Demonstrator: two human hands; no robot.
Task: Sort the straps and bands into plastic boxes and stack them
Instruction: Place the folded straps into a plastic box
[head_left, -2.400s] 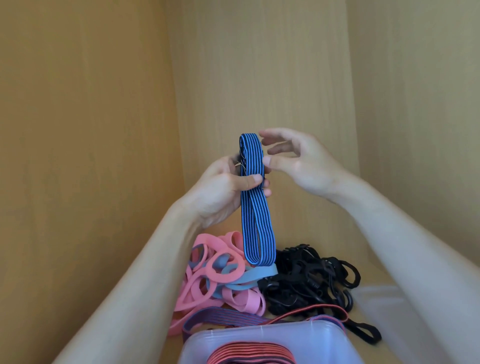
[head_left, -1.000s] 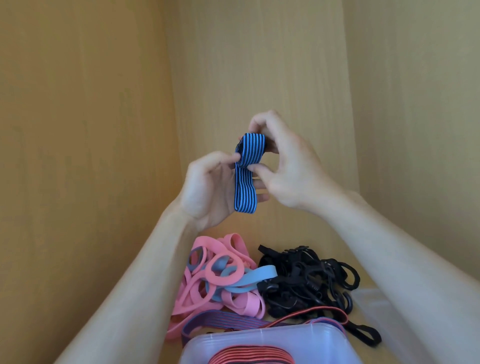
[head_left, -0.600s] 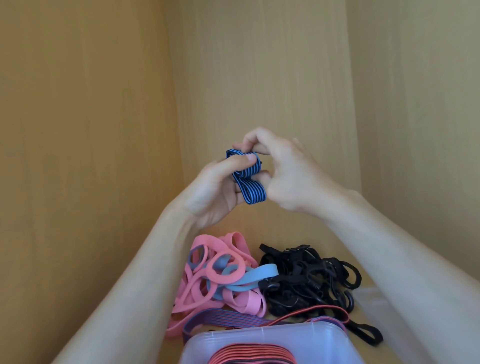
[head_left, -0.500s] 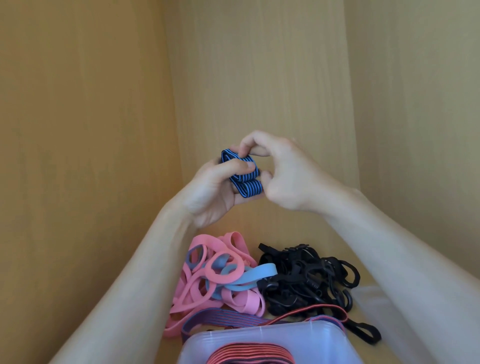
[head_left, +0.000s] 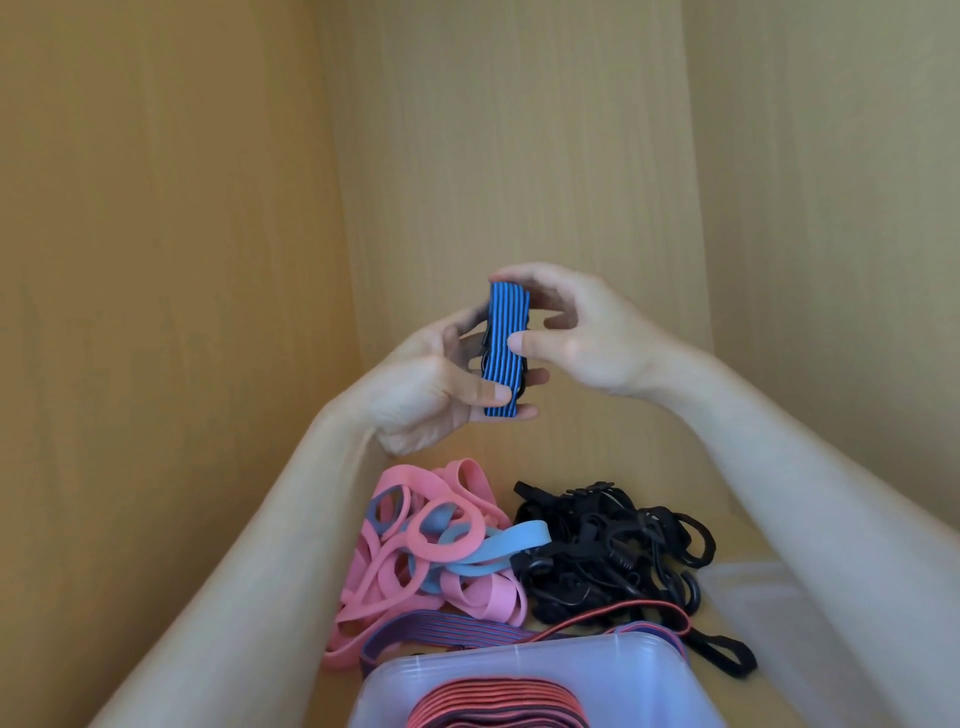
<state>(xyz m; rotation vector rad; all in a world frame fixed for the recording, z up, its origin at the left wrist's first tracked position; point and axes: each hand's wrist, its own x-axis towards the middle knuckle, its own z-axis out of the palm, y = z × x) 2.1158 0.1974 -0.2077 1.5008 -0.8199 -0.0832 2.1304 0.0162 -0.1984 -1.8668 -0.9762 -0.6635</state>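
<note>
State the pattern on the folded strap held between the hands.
Blue with thin dark lengthwise stripes, on the folded elastic strap; head view.

A pale yellow-brown, wood-grain back panel (head_left: 519, 156) stands upright between a matching left side panel (head_left: 156, 260) and a matching right side panel (head_left: 831, 208) (the grain runs vertically on all three). A tan wooden shelf floor (head_left: 332, 699) meets them below.

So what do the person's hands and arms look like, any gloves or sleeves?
Both are bare: the left hand and right hand wear no visible gloves, rings or watch. The left forearm and right forearm are uncovered too; no sleeve shows.
</note>
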